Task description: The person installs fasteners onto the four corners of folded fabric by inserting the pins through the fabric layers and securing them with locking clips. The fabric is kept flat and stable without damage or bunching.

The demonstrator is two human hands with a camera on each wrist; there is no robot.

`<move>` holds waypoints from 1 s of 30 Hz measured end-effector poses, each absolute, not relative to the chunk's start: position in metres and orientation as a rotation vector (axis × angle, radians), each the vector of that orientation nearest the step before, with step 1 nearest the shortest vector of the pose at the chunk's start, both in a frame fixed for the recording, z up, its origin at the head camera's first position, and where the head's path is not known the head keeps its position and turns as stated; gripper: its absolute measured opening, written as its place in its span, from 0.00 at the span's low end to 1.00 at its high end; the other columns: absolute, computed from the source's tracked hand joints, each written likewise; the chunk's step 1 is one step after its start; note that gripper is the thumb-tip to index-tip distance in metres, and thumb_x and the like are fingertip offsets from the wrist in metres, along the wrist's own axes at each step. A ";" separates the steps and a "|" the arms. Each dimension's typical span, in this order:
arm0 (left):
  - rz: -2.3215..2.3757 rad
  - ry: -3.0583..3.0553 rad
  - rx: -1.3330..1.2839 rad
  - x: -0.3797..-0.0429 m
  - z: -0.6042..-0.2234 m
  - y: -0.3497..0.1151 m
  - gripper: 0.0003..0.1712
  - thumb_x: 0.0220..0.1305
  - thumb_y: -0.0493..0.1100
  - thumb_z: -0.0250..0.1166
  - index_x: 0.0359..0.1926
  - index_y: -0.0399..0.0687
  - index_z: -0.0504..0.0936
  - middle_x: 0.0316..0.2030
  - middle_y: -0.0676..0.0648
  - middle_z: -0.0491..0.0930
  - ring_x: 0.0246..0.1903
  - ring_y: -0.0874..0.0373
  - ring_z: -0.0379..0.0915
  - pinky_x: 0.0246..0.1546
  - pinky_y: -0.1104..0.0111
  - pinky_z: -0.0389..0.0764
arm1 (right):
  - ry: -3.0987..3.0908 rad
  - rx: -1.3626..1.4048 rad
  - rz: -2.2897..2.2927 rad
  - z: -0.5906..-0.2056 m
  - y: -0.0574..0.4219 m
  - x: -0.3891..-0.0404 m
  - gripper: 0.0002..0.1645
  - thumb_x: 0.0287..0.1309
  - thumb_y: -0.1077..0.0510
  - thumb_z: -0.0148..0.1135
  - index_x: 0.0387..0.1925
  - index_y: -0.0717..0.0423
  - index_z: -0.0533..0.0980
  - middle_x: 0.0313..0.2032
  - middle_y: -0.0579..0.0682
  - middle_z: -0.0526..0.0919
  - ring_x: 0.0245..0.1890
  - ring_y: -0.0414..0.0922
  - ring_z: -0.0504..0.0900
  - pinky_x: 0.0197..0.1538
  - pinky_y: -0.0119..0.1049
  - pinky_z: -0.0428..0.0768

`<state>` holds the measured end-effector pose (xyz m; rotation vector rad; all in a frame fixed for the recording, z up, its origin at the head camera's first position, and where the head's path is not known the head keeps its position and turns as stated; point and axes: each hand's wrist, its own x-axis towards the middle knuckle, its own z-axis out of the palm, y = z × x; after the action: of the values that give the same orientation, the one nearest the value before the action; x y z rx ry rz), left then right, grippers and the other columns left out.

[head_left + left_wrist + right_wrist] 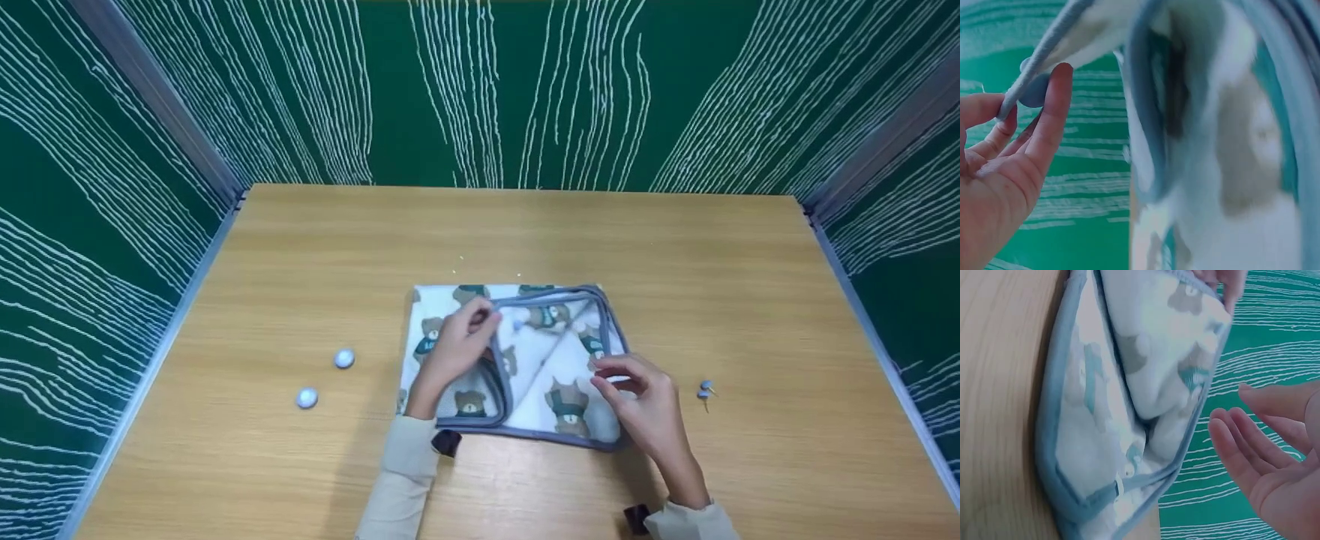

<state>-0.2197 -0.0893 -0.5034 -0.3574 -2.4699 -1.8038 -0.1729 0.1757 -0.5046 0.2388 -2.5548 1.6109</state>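
Left hand [457, 346] pinches the grey-trimmed corner of the bear-print cloth [559, 360] between thumb and fingertips, and the left wrist view shows that grey edging [1039, 56] caught between the thumb and a finger with a small blue round piece just behind it. Under this hand the cloth lies folded on the wooden table [675, 262], its piped edges running away from the pinch toward the far right corner and back down along the palm side. Right hand [646, 409] hovers over the cloth's near right corner with fingers loosely bent and holding nothing; the right wrist view shows the palm open [1275, 461], fingers relaxed, just beside the folded layers and not touching them. To the right of this hand, near but apart, lies a small blue pin [705, 390] on the table. Well off to the left of the left hand sit 2 pale blue round buttons [344, 358], the 2nd [307, 397] nearer the table's front edge. Cream sleeves [405, 472] cover both forearms
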 end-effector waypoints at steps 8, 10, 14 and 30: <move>-2.053 -2.429 -0.109 -0.228 -0.524 -0.112 0.10 0.71 0.38 0.52 0.42 0.32 0.71 0.26 0.43 0.72 0.25 0.37 0.73 0.26 0.48 0.80 | -2.668 0.197 1.503 -0.503 0.186 -0.171 0.13 0.52 0.65 0.68 0.41 0.50 0.83 0.40 0.47 0.83 0.40 0.41 0.80 0.42 0.27 0.79; -2.072 -2.425 -0.046 -0.229 -0.529 -0.115 0.11 0.71 0.40 0.52 0.40 0.33 0.70 0.24 0.43 0.73 0.25 0.35 0.74 0.25 0.48 0.80 | -2.694 0.174 1.487 -0.502 0.188 -0.170 0.13 0.53 0.65 0.67 0.41 0.50 0.82 0.41 0.46 0.82 0.40 0.40 0.79 0.43 0.27 0.79; -2.082 -2.425 0.085 -0.230 -0.539 -0.118 0.11 0.70 0.43 0.54 0.39 0.36 0.71 0.21 0.46 0.72 0.19 0.39 0.76 0.21 0.55 0.81 | -2.716 0.150 1.472 -0.500 0.192 -0.169 0.13 0.54 0.64 0.67 0.42 0.50 0.82 0.41 0.45 0.82 0.42 0.40 0.79 0.43 0.29 0.79; -1.413 -2.628 0.148 -0.224 -0.539 -0.103 0.07 0.55 0.35 0.65 0.34 0.45 0.75 0.24 0.52 0.73 0.22 0.61 0.69 0.22 0.69 0.70 | -2.705 0.147 1.368 -0.493 0.207 -0.165 0.13 0.53 0.63 0.68 0.42 0.53 0.82 0.43 0.47 0.81 0.42 0.43 0.79 0.41 0.28 0.79</move>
<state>-0.2237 -0.1034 -0.5394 0.1483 -2.6283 -1.4130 -0.1652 0.2072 -0.4929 0.1469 -2.7053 1.3678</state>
